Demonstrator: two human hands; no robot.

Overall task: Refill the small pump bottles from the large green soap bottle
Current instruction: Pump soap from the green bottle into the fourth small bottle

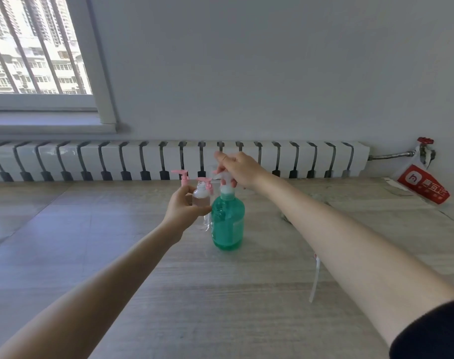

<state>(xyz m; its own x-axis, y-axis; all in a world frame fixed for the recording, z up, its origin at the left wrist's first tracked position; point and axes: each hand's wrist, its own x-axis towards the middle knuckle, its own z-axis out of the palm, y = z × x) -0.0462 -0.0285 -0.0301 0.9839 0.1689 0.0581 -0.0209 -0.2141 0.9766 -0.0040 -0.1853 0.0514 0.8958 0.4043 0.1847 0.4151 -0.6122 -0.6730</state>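
Two hands: the left hand [180, 206] curls fingers and thumb round a small clear bottle [201, 199]; the right hand [240, 169] pinches the white pump [227, 190] on top of the green soap bottle [228, 226], with one finger lifted.
Place: the green soap bottle stands upright on the wood-grain surface [220, 294]. The small clear bottle is held just beside its upper left side.
Spill risk: the open neck is narrow, so a hard or badly aimed press would likely send soap down the outside or over the fingers.
Tip risk: an off-centre push could rock the green soap bottle, since nothing braces its base.
Slip risk: soapy fingers may lose their hold.
Green soap bottle: translucent, green right up to the shoulder, with a pale label on its side.
Small clear bottle: uncapped, with a faint pinkish tint low down.
Behind: two pink pumps [183, 177] stand close by.
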